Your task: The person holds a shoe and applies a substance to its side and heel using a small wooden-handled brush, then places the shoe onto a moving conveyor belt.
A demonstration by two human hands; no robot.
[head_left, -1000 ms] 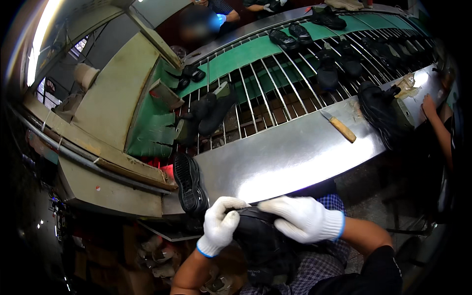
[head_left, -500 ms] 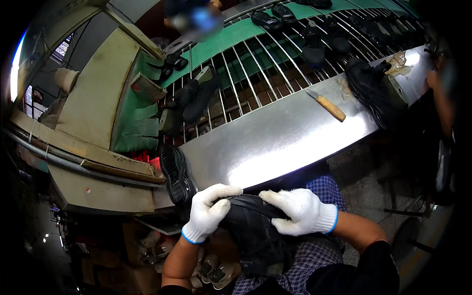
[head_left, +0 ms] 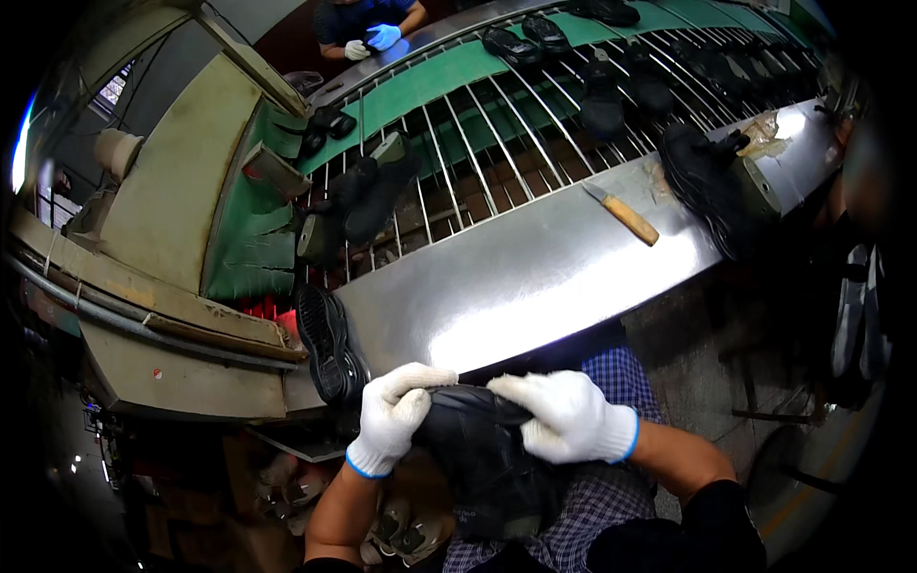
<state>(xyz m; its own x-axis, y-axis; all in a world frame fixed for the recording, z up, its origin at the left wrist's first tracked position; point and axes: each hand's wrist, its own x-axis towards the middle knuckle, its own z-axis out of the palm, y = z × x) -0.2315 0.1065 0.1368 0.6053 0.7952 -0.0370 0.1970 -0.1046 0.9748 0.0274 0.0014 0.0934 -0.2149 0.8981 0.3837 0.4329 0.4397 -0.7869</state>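
A black shoe (head_left: 492, 468) rests over my lap, its far end between my hands. White knit gloves cover both hands. My left hand (head_left: 394, 417) is closed on the far left edge of the shoe. My right hand (head_left: 569, 414) grips its far right side, fingers bent over the edge. A black shoe sole (head_left: 330, 344) stands at the left end of the metal ledge (head_left: 458, 286), close to my left hand. On the ledge lies a knife (head_left: 623, 215) with a wooden handle, beyond my right hand.
Several black shoes (head_left: 602, 100) sit on the metal roller rack (head_left: 487, 153) ahead. Another black shoe (head_left: 702, 186) is at the ledge's right. A co-worker's gloved hands (head_left: 382, 38) are across the rack. Several pale shoes (head_left: 406, 530) are below left. A machine housing (head_left: 181, 181) stands left.
My view has shifted slightly, so the bench and rack sit a little to the left. Both hands still grip the shoe. The co-worker's hands across the rack now show clearly.
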